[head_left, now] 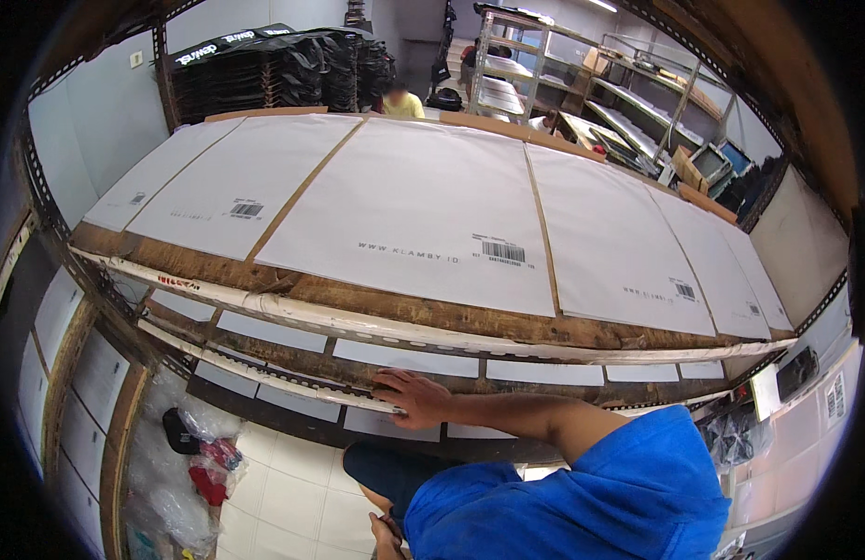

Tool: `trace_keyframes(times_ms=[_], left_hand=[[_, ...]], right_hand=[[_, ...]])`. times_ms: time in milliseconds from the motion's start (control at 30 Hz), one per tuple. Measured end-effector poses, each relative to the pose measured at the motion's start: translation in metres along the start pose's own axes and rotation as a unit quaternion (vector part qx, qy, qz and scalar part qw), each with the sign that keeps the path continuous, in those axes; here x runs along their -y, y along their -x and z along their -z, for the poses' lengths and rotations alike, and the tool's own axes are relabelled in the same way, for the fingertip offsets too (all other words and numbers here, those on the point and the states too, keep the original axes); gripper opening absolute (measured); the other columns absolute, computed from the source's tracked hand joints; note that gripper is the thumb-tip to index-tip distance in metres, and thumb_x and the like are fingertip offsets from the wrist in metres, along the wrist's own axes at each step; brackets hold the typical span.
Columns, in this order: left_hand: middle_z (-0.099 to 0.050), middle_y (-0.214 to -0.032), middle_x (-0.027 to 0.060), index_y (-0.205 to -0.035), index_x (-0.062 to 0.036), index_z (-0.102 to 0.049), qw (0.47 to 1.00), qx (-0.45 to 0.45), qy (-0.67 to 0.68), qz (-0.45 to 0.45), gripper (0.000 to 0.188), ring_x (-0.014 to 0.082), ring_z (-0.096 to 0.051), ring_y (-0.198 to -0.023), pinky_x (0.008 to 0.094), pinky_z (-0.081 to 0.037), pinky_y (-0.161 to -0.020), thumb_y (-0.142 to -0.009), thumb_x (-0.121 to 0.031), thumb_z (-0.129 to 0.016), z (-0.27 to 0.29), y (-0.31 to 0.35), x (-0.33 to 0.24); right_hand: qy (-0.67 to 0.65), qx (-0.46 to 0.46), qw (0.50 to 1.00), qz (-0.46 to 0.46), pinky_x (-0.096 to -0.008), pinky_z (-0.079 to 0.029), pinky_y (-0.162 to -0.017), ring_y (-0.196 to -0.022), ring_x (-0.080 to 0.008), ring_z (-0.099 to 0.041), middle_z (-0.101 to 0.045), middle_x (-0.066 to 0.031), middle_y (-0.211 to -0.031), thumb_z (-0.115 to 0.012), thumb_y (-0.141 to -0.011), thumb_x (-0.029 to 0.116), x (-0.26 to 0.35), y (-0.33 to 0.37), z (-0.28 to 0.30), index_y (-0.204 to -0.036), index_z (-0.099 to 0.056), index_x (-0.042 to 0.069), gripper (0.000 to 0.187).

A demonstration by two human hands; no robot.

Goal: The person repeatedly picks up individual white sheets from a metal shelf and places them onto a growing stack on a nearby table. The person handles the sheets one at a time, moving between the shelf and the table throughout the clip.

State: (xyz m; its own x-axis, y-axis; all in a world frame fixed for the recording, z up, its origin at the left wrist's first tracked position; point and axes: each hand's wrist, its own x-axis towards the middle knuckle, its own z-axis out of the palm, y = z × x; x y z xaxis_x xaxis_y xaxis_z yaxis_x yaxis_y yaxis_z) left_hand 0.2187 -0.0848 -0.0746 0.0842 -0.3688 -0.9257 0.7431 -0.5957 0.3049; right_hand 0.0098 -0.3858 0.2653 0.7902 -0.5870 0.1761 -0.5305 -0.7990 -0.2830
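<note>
My right hand point(415, 399) reaches across from the right and rests on the white perforated metal rail point(264, 375) of a lower shelf. Its fingers are spread over the rail, with the thumb lower down. Close to my bent leg in dark shorts point(386, 476), my left hand point(386, 534) shows small at the bottom edge. Those fingers look curled, and whatever lies in them is hidden. Above my right hand, a wide wooden shelf carries a row of large white printed sheets point(404, 205). More white sheets point(404, 358) lie on the lower levels.
Stacked black packages point(274, 70) stand at the far left. Metal racks point(516, 75) fill the back right, and a person in yellow point(401, 105) is beyond the shelf. Clear plastic bags point(175, 504) and a red cloth point(208, 481) lie by the tiled floor point(283, 495).
</note>
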Motion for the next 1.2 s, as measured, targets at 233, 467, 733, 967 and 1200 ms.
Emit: trace_keyframes(times_ms=[233, 467, 733, 967, 1200], left_hand=[[-0.06, -0.084, 0.0032, -0.089, -0.0101, -0.059, 0.986, -0.029, -0.14, -0.085, 0.037, 0.0162, -0.057, -0.078, 0.0362, -0.048, -0.07, -0.097, -0.042, -0.042, -0.042, 0.049, -0.019], [-0.061, -0.096, 0.0097, -0.104, -0.0022, -0.054, 0.983, -0.086, -0.133, -0.093, 0.035, 0.0231, -0.062, -0.085, 0.0385, -0.051, -0.067, -0.095, -0.034, -0.043, 0.001, 0.053, -0.038], [-0.06, -0.081, 0.0036, -0.093, -0.0094, -0.055, 0.984, -0.101, -0.108, -0.098, 0.024, 0.0173, -0.061, -0.07, 0.0338, -0.048, -0.058, -0.093, -0.032, -0.046, 0.019, 0.027, -0.032], [-0.061, -0.087, 0.0063, -0.095, -0.0078, -0.055, 0.978, -0.093, -0.142, -0.12, 0.022, 0.0197, -0.063, -0.077, 0.0352, -0.051, -0.06, -0.092, -0.029, -0.049, -0.022, 0.056, -0.029], [-0.058, -0.07, 0.0073, -0.082, -0.006, -0.055, 0.987, -0.097, -0.057, -0.115, 0.026, 0.0187, -0.057, -0.06, 0.0298, -0.046, -0.051, -0.093, -0.028, -0.046, 0.007, 0.064, 0.004]], right_hand=[[-0.008, -0.002, 1.0, 0.007, -0.0454, -0.032, -0.11, -0.135, -0.0327, -0.03, -0.033, -0.0159, -0.144, -0.064, -0.08, 0.026, 0.007, -0.005, 0.008, -0.131, -0.047, 0.008, 0.057], [-0.023, -0.008, 1.0, 0.012, -0.045, -0.03, -0.111, -0.134, -0.0324, -0.031, -0.035, -0.0163, -0.141, -0.06, -0.081, 0.026, -0.001, -0.004, 0.004, -0.131, -0.048, 0.007, 0.055], [-0.001, -0.023, 1.0, 0.019, -0.0443, -0.033, -0.11, -0.136, -0.0321, -0.031, -0.035, -0.0163, -0.142, -0.061, -0.084, 0.029, -0.005, -0.001, -0.004, -0.132, -0.048, 0.007, 0.055], [-0.037, 0.011, 0.999, -0.027, -0.0445, -0.035, -0.108, -0.135, -0.0315, -0.032, -0.035, -0.0162, -0.142, -0.062, -0.083, 0.03, -0.013, 0.005, -0.007, -0.132, -0.048, 0.007, 0.055], [-0.082, -0.023, 0.996, -0.005, -0.046, -0.035, -0.107, -0.133, -0.0344, -0.034, -0.036, -0.0177, -0.142, -0.065, -0.08, 0.026, -0.01, -0.001, -0.016, -0.127, -0.053, 0.005, 0.053]])
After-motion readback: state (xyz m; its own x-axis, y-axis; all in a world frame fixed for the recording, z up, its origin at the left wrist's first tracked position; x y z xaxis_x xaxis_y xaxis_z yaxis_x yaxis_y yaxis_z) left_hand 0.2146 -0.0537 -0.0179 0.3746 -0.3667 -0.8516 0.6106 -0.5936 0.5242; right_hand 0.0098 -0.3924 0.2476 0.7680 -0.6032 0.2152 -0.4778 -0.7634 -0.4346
